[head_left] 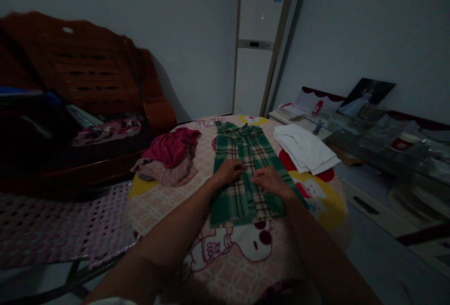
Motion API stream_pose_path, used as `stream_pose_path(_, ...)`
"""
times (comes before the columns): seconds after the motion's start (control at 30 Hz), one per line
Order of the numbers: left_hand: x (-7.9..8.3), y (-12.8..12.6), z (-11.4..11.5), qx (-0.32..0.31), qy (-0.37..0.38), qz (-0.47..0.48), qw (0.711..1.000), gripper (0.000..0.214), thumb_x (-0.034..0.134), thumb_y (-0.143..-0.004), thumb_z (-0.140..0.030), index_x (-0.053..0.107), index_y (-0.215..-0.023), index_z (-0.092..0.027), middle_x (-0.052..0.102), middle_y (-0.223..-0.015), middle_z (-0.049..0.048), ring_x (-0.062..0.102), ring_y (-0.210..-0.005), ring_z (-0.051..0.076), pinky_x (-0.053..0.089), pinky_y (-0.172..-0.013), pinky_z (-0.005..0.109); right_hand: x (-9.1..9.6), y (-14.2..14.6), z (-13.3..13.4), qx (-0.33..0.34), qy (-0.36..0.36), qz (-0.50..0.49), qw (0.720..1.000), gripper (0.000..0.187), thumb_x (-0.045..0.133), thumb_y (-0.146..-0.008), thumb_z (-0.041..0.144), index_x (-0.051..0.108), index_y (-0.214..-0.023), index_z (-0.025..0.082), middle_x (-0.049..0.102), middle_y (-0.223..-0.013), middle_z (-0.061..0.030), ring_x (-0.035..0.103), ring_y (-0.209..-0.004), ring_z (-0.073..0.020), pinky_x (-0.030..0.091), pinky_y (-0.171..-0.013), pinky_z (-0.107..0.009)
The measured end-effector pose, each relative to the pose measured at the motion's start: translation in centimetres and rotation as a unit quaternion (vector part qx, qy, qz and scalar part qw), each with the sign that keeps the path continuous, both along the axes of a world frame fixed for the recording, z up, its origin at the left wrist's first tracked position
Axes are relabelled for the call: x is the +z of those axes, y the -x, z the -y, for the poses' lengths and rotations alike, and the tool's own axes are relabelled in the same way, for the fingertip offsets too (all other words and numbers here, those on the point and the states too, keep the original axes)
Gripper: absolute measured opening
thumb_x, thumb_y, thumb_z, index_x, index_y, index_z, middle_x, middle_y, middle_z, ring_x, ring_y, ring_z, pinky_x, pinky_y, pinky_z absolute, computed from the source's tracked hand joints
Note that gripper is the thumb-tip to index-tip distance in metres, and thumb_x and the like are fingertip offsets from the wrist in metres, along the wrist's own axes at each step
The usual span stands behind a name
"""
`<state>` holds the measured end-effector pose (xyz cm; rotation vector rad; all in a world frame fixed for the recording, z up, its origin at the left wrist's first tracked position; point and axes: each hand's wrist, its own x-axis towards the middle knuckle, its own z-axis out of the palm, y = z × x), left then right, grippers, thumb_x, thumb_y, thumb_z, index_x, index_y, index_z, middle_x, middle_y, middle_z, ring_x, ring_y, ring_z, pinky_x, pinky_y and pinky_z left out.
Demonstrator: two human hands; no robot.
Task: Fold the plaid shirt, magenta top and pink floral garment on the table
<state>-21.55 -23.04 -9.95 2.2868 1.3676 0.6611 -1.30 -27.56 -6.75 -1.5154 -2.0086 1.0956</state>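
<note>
**Fingers curled in over a checked garment**

Your left hand and right hand sit on either side of the garment's middle strip, fingers narrow; I cannot tell whether they pinch cloth. The garment lies spread at the centre of the covered table, its gathered end away from you, probably so both hands reach it evenly. To your left is a heap of clothes, to your right a folded white cloth; both seem kept to the edges to leave you room. Farther right, a paper cup stands by a glass shelf; its contents don't show.
</note>
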Motion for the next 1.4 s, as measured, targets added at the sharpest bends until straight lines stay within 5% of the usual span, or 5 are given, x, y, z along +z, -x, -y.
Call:
stream_pose_path(0.23, -0.1, -0.1, -0.1, 0.004, 0.001, 0.006, 1.000, 0.027, 0.062, -0.076, -0.012, 0.076, -0.099, -0.017, 0.073, -0.089, 0.0018, 0.065, -0.080, 0.015, 0.049, -0.074, 0.023, 0.1, 1.5, 1.0, 0.080, -0.089, 0.173, 0.978, 0.025, 0.073, -0.079, 0.035, 0.068, -0.063, 0.016, 0.065, -0.062, -0.0013, 0.057, -0.061, -0.0123, 0.033, -0.056, -0.024)
stream_pose_path(0.6, -0.1, -0.3, -0.3, 0.077, -0.038, -0.010, 0.996, 0.022, 0.063, -0.082, -0.018, 0.076, -0.100, -0.017, 0.074, -0.091, 0.0052, 0.067, -0.084, 0.019, 0.051, -0.083, 0.028, 0.6, 1.7, 1.6, 0.118, -0.047, 0.198, 0.972, 0.024, 0.074, -0.077, 0.029, 0.069, -0.059, 0.015, 0.060, -0.056, 0.0006, 0.052, -0.056, -0.0107, 0.031, -0.054, -0.024)
stream_pose_path(1.07, -1.6, -0.9, 0.2, 0.053, -0.121, -0.080, 0.988, 0.046, 0.058, -0.091, -0.029, 0.053, -0.134, -0.015, 0.055, -0.140, 0.0178, 0.049, -0.133, 0.028, 0.040, -0.111, 0.046, 0.6, 0.1, 1.4, 0.117, 0.023, 0.141, 0.983, 0.027, 0.074, -0.072, 0.026, 0.058, -0.053, 0.015, 0.048, -0.045, 0.0058, 0.045, -0.047, -0.0081, 0.027, -0.048, -0.023)
stream_pose_path(1.27, -1.6, -1.4, 1.3, 0.036, -0.056, -0.190, 0.979, 0.061, 0.040, -0.099, -0.043, 0.031, -0.153, -0.014, 0.030, -0.158, 0.0218, 0.028, -0.147, 0.034, 0.024, -0.117, 0.054, 0.3, 0.4, 1.0, 0.074, -0.060, 0.079, 0.992, 0.023, 0.073, -0.076, 0.030, 0.065, -0.061, 0.015, 0.059, -0.057, 0.0021, 0.052, -0.058, -0.0107, 0.033, -0.055, -0.023)
stream_pose_path(1.4, -1.5, -1.1, 0.9, 0.037, -0.057, -0.199, 0.978, 0.064, 0.046, -0.097, -0.046, 0.032, -0.153, -0.019, 0.038, -0.155, 0.0194, 0.034, -0.145, 0.033, 0.027, -0.116, 0.051, -0.3, 0.7, 0.7, 0.066, -0.088, 0.067, 0.992, 0.008, 0.070, -0.077, 0.022, 0.070, -0.072, 0.015, 0.064, -0.066, 0.0005, 0.056, -0.065, -0.0123, 0.036, -0.059, -0.023)
